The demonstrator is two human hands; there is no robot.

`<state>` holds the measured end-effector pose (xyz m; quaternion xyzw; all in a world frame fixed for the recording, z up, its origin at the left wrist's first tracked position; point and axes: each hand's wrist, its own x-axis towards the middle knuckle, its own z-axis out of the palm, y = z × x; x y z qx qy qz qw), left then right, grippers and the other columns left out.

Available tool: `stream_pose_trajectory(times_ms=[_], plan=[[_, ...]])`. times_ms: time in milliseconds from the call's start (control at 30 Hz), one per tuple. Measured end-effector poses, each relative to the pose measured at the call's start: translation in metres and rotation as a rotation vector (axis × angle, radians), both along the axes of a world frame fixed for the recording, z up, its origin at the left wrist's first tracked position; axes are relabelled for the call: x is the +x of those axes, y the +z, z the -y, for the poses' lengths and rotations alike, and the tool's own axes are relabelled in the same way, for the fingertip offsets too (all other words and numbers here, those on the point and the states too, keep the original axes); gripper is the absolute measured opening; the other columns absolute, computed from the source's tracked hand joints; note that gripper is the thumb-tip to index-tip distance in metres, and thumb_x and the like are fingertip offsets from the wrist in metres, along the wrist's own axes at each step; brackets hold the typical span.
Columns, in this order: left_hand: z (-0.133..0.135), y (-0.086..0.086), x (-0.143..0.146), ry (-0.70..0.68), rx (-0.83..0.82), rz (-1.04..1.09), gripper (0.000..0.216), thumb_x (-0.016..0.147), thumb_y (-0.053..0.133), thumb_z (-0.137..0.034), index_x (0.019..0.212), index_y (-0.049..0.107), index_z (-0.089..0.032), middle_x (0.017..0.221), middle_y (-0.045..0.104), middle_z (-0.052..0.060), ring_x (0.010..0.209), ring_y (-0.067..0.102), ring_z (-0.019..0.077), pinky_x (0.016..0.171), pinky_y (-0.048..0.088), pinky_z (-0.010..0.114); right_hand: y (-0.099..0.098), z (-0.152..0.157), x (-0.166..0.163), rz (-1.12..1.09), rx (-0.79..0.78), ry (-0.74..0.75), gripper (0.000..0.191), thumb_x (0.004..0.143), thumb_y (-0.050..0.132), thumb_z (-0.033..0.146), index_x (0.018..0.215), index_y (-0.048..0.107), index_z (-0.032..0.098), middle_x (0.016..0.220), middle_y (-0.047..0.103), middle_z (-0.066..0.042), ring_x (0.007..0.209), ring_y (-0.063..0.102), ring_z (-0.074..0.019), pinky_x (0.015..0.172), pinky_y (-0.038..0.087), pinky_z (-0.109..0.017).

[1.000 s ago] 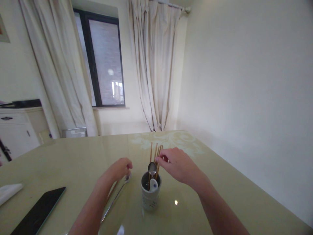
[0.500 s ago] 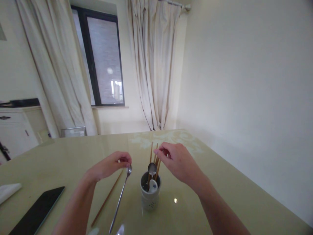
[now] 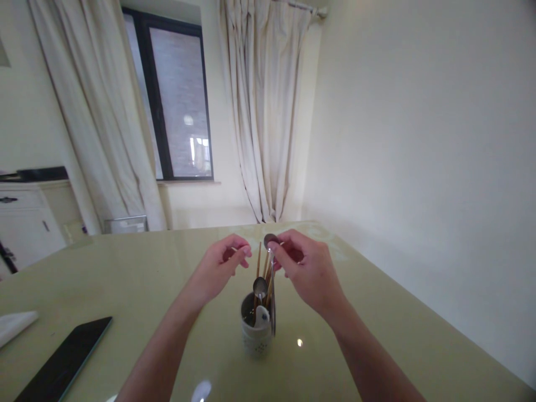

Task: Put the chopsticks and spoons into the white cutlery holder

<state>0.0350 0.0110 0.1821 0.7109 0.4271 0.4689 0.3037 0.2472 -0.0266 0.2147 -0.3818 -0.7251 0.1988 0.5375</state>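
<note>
My right hand (image 3: 307, 268) pinches a long-handled metal spoon (image 3: 273, 301) by its bowl end, above a pale ceramic utensil cup (image 3: 255, 336). The handle hangs down past the cup's right rim; whether it is inside or outside I cannot tell. My left hand (image 3: 226, 262) hovers left of the spoon, fingers loosely curled and apart, with nothing visible in them. Inside the cup stand several wooden chopsticks (image 3: 258, 259), another metal spoon (image 3: 260, 286) with its bowl up, and a white ceramic spoon (image 3: 262, 316) with a blue mark.
A dark flat slab (image 3: 67, 357) lies on the greenish glossy table (image 3: 355, 346) at left, near a white object (image 3: 17, 326). A pale shiny patch (image 3: 201, 389) shows at the front edge. A wall (image 3: 419, 167) runs along the table's right side.
The long metal spoon has passed from my left hand to my right, and now hangs upright at the cup. My left hand moved right and up. The loose chopstick on the table is no longer visible.
</note>
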Motion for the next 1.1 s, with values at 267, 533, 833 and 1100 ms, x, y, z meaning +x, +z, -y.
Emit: stream_pose_trajectory(times_ms=[267,533,833,1100], plan=[[-0.033,-0.065,-0.004,-0.409,-0.414,-0.202,0.035,0.082,0.068,-0.036,0.113,0.066,-0.019,0.108,0.075,0.006,0.094,0.070,0.0218,0.081,0.055,0.033,-0.011,-0.015,-0.004,0.102,-0.013,-0.085,0.006,0.098,0.062,0.027,0.103,0.065,0.024,0.072,0.077,0.001,0.064,0.074,-0.0173,0.060,0.049,-0.024],[-0.025,-0.061,-0.008,-0.396,-0.513,-0.169,0.042,0.080,0.064,-0.026,0.122,0.066,-0.022,0.103,0.073,0.002,0.089,0.069,0.0185,0.072,0.055,0.028,-0.032,-0.021,-0.024,0.502,-0.103,-0.103,0.020,0.092,0.067,0.017,0.110,0.064,0.024,0.075,0.076,0.001,0.068,0.069,-0.0182,0.062,0.038,-0.025],[-0.027,-0.058,0.000,-0.343,-0.450,-0.157,0.044,0.075,0.062,-0.020,0.118,0.069,-0.022,0.107,0.074,0.004,0.093,0.071,0.0195,0.072,0.060,0.029,-0.042,-0.038,-0.018,0.763,-0.150,-0.174,0.012,0.100,0.062,0.031,0.105,0.072,0.026,0.096,0.080,-0.004,0.088,0.072,-0.0221,0.069,0.037,-0.029],[-0.040,-0.070,0.013,-0.122,-0.265,-0.105,0.023,0.069,0.061,-0.022,0.090,0.069,-0.017,0.093,0.075,0.006,0.072,0.069,0.0173,0.062,0.059,0.029,-0.048,-0.049,-0.016,0.790,-0.147,-0.237,0.018,0.102,0.060,0.034,0.116,0.069,0.027,0.100,0.081,-0.006,0.092,0.075,-0.0254,0.069,0.041,-0.030]])
